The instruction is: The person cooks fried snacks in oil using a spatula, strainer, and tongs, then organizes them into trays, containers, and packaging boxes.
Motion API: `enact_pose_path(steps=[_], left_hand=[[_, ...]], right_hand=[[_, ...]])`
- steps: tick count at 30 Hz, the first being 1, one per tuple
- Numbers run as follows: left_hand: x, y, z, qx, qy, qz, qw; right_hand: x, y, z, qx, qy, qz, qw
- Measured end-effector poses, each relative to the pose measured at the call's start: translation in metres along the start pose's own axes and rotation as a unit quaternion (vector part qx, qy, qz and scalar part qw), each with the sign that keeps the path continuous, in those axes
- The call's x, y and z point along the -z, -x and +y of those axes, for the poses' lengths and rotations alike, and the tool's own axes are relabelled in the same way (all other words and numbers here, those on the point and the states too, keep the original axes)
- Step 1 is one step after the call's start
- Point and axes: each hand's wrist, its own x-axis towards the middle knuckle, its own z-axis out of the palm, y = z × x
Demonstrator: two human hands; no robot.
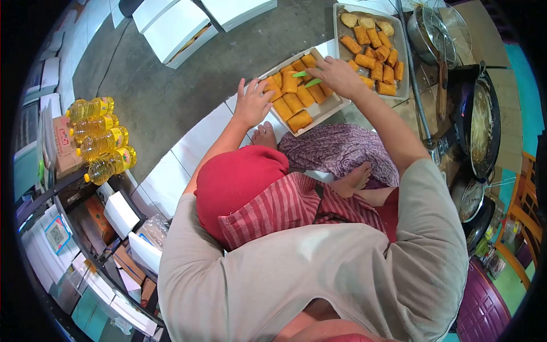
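An open cardboard box (317,121) filled with golden fried rolls (293,102) sits on the floor tiles in front of me. At its left edge is my left hand (253,104), fingers spread over the corner and holding nothing. My right hand (337,76) reaches over the far right side, its fingertips pinched at the end of a green chili (299,74). A second green chili (313,82) rests on the rolls just below those fingertips. The undersides of my right fingers are hidden.
A tray (403,85) of more fried rolls and several pale fried pieces stands right of the box. Farther right are a wok of oil (483,122) and a metal strainer (456,43). White boxes (171,31) stand at the back; oil bottles (105,142) stand left. Patterned cloth (336,149) lies nearby.
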Motion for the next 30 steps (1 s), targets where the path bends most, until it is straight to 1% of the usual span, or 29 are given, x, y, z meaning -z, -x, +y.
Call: enact_pose_path(steps=[2,5,8,11,14,17,20,23,26,29,30], left_hand=[[0.000,-0.002,0.002,0.003,0.002,0.008,1.000],[0.001,-0.001,0.004,0.012,0.004,0.006,1.000],[0.001,-0.002,0.005,0.022,0.004,0.003,1.000],[0.002,-0.002,0.004,0.032,0.002,-0.002,0.999],[0.000,0.000,0.003,0.029,0.002,0.000,1.000],[0.000,-0.003,0.002,0.027,0.000,0.000,1.000],[0.001,-0.003,0.003,0.030,0.004,-0.003,1.000],[0.002,-0.002,0.004,0.033,0.007,0.002,0.999],[0.002,-0.001,0.006,0.035,0.011,0.013,0.999],[-0.001,-0.002,0.008,0.035,0.007,0.019,0.999],[-0.001,-0.002,0.009,0.034,0.005,0.021,0.999]], right_hand=[[-0.010,-0.023,0.006,0.074,0.038,0.026,0.996],[0.000,-0.051,-0.003,0.156,0.072,0.004,0.985],[-0.013,-0.075,-0.012,0.186,0.104,-0.056,0.976],[-0.003,-0.078,-0.025,0.117,0.108,-0.087,0.983],[0.009,-0.067,-0.033,0.076,0.103,-0.101,0.987],[-0.013,-0.060,-0.033,0.032,0.101,-0.133,0.985],[-0.031,-0.041,-0.033,-0.044,0.019,-0.051,0.998],[-0.018,-0.027,-0.019,-0.137,-0.137,-0.115,0.974],[-0.013,-0.021,-0.007,-0.230,-0.275,-0.147,0.922],[-0.051,-0.023,-0.010,-0.213,-0.365,-0.107,0.900],[-0.054,-0.025,-0.012,-0.221,-0.356,-0.105,0.902]])
